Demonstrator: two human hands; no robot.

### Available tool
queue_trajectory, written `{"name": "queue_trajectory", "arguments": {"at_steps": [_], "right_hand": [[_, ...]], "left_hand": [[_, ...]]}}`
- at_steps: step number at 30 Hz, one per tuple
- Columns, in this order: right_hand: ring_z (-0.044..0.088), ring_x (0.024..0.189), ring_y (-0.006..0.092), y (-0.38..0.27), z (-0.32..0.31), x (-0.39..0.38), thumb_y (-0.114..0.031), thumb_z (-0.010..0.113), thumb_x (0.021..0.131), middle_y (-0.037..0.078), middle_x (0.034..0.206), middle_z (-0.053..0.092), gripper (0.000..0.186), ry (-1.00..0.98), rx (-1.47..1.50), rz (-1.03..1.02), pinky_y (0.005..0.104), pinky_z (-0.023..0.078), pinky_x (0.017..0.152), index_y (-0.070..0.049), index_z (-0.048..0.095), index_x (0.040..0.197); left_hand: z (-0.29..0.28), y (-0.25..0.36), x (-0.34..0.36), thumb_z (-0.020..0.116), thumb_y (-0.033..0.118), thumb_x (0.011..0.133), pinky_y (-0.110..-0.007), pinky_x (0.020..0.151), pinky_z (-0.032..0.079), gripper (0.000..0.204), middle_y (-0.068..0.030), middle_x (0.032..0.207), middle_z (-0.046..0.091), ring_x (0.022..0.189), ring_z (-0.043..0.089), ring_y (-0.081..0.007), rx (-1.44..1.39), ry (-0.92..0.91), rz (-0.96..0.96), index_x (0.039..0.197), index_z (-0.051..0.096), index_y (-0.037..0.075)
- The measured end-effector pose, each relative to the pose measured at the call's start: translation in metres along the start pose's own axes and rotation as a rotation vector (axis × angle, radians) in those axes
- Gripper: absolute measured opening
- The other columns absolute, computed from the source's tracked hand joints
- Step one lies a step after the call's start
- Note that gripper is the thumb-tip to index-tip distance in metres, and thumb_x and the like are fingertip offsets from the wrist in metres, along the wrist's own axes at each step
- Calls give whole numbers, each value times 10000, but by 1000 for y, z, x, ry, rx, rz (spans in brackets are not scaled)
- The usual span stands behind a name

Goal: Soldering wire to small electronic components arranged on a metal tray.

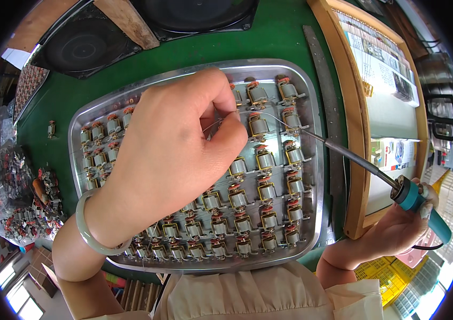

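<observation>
A metal tray [316, 213] lies in front of me, filled with rows of small metal coil parts [243, 245] with reddish tops. Over its middle, my left hand [176, 125] pinches a thin silvery wire [264, 113], which looks like solder and curves right. My right hand [397, 229] grips the teal handle of a soldering iron [357, 159] off the tray's right side. The iron's tip points left, close to the wire's end and a coil part [291, 119] in the rightmost column. Whether tip and part touch, I cannot tell. My left hand and forearm hide several parts.
A wooden-framed case [362, 213] stands at the right, beside a dark metal strip [325, 85]. Black speaker-like panels [85, 49] and a wood strip [128, 24] line the back. Plastic bags of small parts [10, 186] sit at the left, with one loose part [51, 129] on the green table.
</observation>
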State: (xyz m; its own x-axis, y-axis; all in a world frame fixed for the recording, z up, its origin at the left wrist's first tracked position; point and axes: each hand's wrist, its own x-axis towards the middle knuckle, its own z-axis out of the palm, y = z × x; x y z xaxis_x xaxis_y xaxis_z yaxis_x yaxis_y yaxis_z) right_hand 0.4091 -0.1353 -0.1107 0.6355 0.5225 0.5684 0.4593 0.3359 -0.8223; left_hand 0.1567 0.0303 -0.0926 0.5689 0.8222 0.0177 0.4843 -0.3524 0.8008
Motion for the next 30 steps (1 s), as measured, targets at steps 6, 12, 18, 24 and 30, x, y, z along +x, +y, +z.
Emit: {"name": "queue_trajectory", "arguments": {"at_steps": [6,12,18,24,30], "right_hand": [[463,693,174,-4,16,-2,-188,510,753,88,742,484,235,34,-12,3,295,379,695,41,494,807],[441,721,183,-4,14,-4,-188,509,748,88,762,489,253,19,2,34,299,358,715,49,505,836],[437,725,184,-7,19,-4,-197,503,750,91,765,488,262,14,11,60,294,356,714,49,508,838],[418,661,164,-5,19,-2,-221,473,767,77,751,449,269,69,-31,-2,268,365,646,40,496,825],[382,582,142,-16,25,-4,-304,448,788,58,700,402,318,183,-44,4,271,343,536,11,474,817]], "left_hand": [[3,1,0,515,-9,709,-181,404,186,88,60,466,316,437,254,3,13,-7,9,661,454,31],[5,1,-1,513,-6,713,-180,404,186,89,58,469,331,438,260,4,-40,-26,-35,660,451,30],[5,2,0,514,-11,711,-181,402,182,88,59,472,331,439,260,3,4,-42,-12,661,453,30],[-7,6,-5,520,-21,706,-174,404,172,95,76,482,332,443,245,13,21,27,-51,663,456,35],[-23,-1,-16,515,-21,710,-162,419,167,104,81,494,341,452,249,21,-12,36,-148,654,453,40]]}}
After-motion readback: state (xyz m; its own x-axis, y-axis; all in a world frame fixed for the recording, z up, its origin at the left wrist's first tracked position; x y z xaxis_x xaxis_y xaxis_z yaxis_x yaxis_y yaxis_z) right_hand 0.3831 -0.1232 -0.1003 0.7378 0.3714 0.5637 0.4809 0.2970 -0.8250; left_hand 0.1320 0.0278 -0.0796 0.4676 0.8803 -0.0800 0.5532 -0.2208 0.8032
